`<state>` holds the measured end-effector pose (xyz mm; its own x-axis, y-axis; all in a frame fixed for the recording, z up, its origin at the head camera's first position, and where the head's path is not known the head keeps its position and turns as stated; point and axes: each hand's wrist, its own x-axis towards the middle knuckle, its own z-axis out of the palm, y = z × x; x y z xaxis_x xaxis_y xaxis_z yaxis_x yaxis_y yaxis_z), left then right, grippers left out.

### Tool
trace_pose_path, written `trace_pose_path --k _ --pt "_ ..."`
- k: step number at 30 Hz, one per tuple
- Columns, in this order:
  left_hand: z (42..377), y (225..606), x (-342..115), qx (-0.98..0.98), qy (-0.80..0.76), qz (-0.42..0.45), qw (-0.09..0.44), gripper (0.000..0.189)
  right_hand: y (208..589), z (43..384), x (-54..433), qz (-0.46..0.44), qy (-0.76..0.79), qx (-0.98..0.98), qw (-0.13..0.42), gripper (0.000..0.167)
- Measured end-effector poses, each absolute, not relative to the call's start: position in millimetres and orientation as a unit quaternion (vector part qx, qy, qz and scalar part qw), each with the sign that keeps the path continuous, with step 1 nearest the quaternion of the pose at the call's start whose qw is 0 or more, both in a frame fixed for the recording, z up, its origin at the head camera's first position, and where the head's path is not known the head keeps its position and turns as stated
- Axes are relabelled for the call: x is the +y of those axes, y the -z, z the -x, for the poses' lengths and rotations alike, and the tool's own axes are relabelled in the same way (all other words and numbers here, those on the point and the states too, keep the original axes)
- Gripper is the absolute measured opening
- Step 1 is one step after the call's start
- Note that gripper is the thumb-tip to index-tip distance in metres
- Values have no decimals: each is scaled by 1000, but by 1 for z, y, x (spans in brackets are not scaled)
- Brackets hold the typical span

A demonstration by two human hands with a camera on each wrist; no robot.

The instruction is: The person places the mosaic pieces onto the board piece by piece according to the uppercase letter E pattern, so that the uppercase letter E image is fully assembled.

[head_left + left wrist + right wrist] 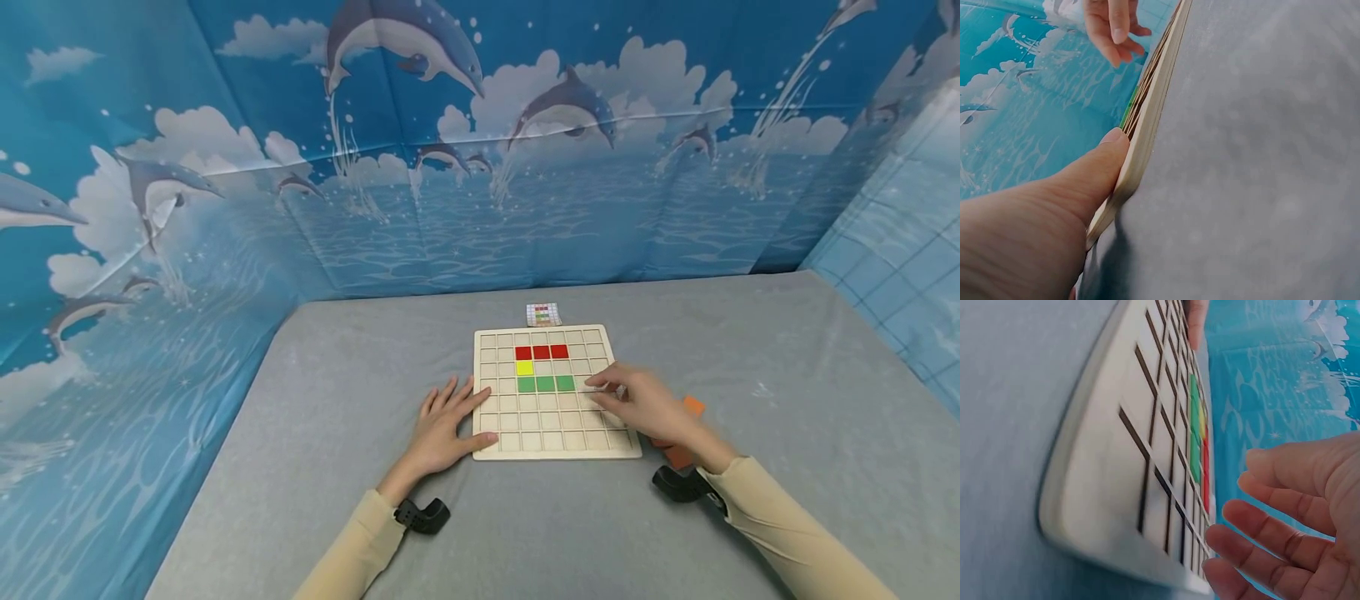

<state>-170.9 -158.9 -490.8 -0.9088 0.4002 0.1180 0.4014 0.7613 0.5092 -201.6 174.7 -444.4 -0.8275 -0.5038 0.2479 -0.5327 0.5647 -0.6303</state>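
A wooden grid board (528, 446) lies on the cloth-covered table. Three red tiles (542, 352) form a row in its upper part, with a yellow tile (524, 367) under the leftmost one. Below that run three green tiles (545, 383). My left hand (441, 435) rests at the board's left edge, fingers spread, its thumb (1113, 147) on the rim. Over the right side of the board hovers my right hand (637, 402), near the last green tile. Its fingers (1260, 531) are loosely bent and apart from the thumb, and nothing shows between them.
Several orange tiles (693, 406) lie right of the board, partly hidden under the right hand and wrist. A small card (543, 314) with a coloured grid pattern lies behind the board. A dolphin-printed curtain (480, 225) hangs along the table's back.
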Motion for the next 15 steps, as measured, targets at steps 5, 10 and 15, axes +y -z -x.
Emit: trace_pose_path --k 5,10,15 --pt "171 491 -158 -938 272 217 1 70 437 198 193 -280 -353 -891 46 18" --pt "170 491 -158 -936 276 217 0 71 431 196 212 -253 -330 -907 68 18" --pt "170 490 -158 -935 284 213 1 71 430 193 227 -214 -308 -925 68 22"
